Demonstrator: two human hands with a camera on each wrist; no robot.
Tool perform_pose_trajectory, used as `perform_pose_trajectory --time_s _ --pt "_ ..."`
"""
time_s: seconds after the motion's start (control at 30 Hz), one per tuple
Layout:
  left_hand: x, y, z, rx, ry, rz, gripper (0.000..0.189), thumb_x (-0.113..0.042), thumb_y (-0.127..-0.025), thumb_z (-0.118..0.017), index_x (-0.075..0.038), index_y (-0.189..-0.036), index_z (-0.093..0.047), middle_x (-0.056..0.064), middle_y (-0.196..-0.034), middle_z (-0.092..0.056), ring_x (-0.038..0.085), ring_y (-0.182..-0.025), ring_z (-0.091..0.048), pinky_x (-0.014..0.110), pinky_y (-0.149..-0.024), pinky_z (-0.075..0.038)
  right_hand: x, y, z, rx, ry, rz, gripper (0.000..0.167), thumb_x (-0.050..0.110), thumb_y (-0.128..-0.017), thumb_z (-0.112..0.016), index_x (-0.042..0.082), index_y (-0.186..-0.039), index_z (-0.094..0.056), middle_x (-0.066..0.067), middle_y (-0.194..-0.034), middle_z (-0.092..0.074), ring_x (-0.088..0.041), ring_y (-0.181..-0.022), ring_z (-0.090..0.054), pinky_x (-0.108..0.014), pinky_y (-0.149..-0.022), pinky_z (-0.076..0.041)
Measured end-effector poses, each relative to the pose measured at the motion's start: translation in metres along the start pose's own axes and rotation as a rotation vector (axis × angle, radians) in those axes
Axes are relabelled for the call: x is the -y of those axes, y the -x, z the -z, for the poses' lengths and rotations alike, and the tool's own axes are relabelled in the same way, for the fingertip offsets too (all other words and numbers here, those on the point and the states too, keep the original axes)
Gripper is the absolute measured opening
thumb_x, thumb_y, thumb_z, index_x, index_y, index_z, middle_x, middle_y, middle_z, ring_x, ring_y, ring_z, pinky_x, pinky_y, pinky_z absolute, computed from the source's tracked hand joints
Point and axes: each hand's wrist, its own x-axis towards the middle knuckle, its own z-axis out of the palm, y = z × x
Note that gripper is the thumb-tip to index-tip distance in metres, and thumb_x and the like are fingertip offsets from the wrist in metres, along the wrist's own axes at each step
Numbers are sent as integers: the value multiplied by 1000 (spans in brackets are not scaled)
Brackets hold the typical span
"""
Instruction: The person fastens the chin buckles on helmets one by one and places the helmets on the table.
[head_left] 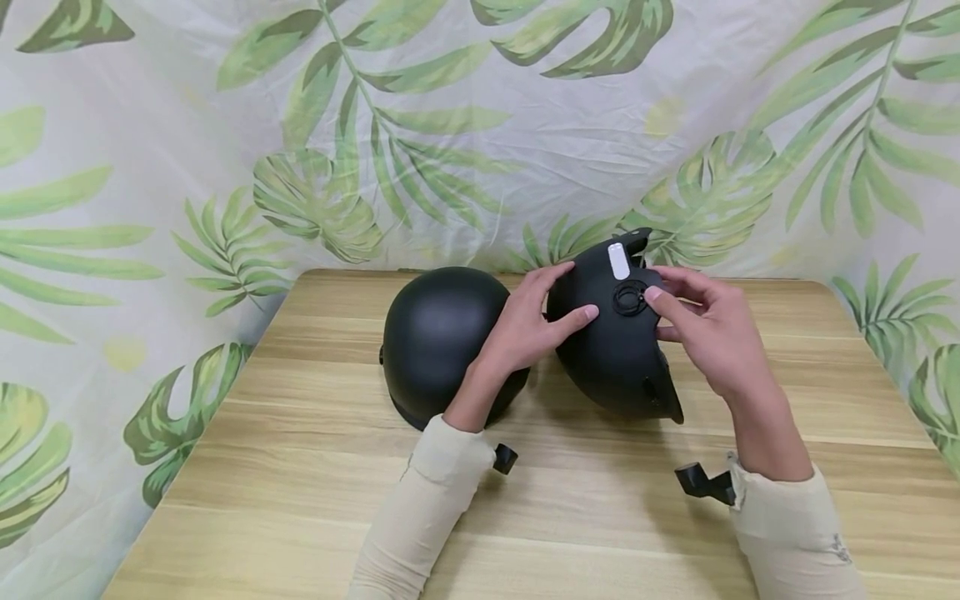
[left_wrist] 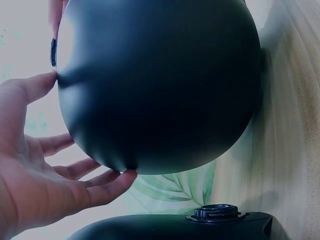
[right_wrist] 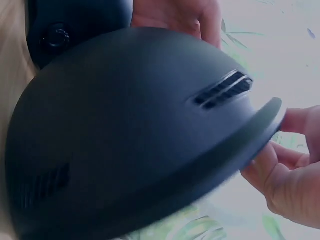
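Note:
A black helmet is tipped onto its side on the table, its opening towards the right. My left hand holds its rounded crown, thumb and fingers spread apart; in the left wrist view these fingertips touch the shell. With my right hand I grip the rim, the thumb beside a round black knob and the other fingers partly hidden behind the edge. A white label sits above the knob. The right wrist view shows slotted vents and a raised brim.
A second black helmet stands dome up just left of the held one, partly covered by my left forearm. Both are on a wood-grain table. Behind hangs a leaf-patterned cloth. Black mounts stick out at both wrists.

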Motion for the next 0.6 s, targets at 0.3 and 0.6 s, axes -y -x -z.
perform_pose_trajectory --time_s 0.3,0.6 --pt "0 1 4 6 82 21 74 -49 -102 -69 -22 -165 -40 6 -166 -41 26 -150 -46 47 -112 -54 -10 -5 13 -64 -448 -12 33 13 -101 -73 5 -132 -65 1 -105 -73 -7 -86 -76 -23 -67 -64" --pt "-1 -2 -1 65 56 16 81 -52 -101 -69 -18 -167 -35 4 -168 -41 29 -151 -47 49 -122 -44 -19 -4 38 -11 -597 -20 29 6 -103 -67 7 -132 -62 -1 -112 -77 -12 -91 -79 -26 -71 -65"
